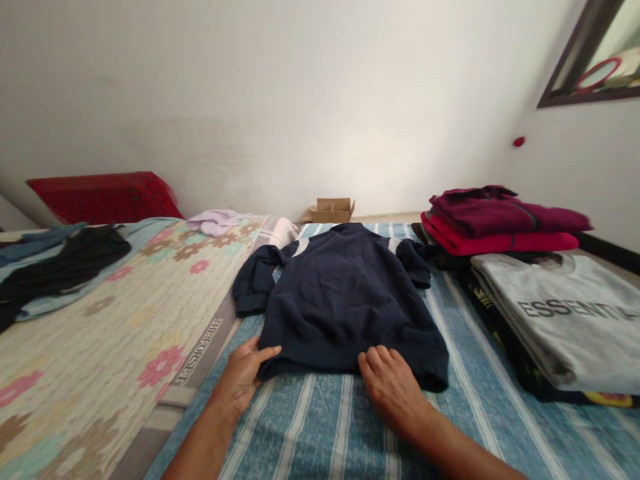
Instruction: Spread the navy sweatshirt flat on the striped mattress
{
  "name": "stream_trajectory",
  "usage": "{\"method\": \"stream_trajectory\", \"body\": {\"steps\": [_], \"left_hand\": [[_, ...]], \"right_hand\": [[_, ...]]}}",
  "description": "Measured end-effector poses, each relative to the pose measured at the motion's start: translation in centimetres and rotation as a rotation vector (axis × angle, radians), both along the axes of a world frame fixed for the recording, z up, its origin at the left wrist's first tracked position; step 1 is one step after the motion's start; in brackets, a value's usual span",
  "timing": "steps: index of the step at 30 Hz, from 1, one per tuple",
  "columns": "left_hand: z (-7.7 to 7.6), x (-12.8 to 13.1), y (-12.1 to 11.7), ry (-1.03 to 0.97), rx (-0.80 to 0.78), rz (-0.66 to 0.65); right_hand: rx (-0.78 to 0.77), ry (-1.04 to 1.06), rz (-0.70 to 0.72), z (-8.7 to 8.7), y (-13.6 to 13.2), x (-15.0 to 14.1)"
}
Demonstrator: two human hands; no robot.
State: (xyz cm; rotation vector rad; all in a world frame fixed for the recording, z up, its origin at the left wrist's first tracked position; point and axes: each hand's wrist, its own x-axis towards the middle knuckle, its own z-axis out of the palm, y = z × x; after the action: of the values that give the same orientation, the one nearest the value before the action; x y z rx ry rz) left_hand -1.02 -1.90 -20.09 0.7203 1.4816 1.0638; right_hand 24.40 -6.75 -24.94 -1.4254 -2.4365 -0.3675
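A navy blue sweatshirt [345, 300] lies spread flat on the blue striped bed sheet [320, 427], collar away from me, sleeves folded in. My left hand [245, 377] rests at its lower left hem corner, fingers slightly apart with the thumb on the fabric edge. At the middle of the hem lies my right hand [393, 387], palm down, its fingertips touching the cloth. Neither hand grips anything that I can see.
To the right stand folded stacks: a grey printed T-shirt [560, 320] on dark clothes, and maroon and red garments [500, 223] behind. A floral blanket [115, 320] covers the left side, with dark clothes [55, 263], a lilac garment [217, 220] and a red pillow [100, 197]. A cardboard box [333, 210] sits by the wall.
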Motion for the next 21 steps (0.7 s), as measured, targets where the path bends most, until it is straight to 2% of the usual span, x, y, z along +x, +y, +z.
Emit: {"method": "stream_trajectory", "body": {"steps": [4, 8, 10, 13, 17, 21], "left_hand": [[1.1, -0.3, 0.1, 0.011, 0.01, -0.014], [2.5, -1.1, -0.7, 0.082, 0.049, -0.014], [2.7, -1.8, -1.5, 0.109, 0.053, -0.004], [1.9, -3.0, -3.0, 0.144, 0.006, 0.006], [0.7, -4.1, -4.2, 0.177, -0.038, 0.03], [1.0, -4.2, -4.1, 0.154, -0.036, -0.089]], "right_hand": [[-0.026, 0.04, 0.026, 1.1, 1.6, 0.3], [0.024, 0.162, 0.102, 2.6, 0.7, 1.2], [0.068, 0.178, 0.182, 2.3, -0.4, 1.0], [0.138, 0.18, 0.302, 0.8, -1.4, 0.2], [0.196, 0.205, 0.333, -0.2, -1.2, -0.6], [0.219, 0.201, 0.358, -0.3, -0.7, -0.6]]}}
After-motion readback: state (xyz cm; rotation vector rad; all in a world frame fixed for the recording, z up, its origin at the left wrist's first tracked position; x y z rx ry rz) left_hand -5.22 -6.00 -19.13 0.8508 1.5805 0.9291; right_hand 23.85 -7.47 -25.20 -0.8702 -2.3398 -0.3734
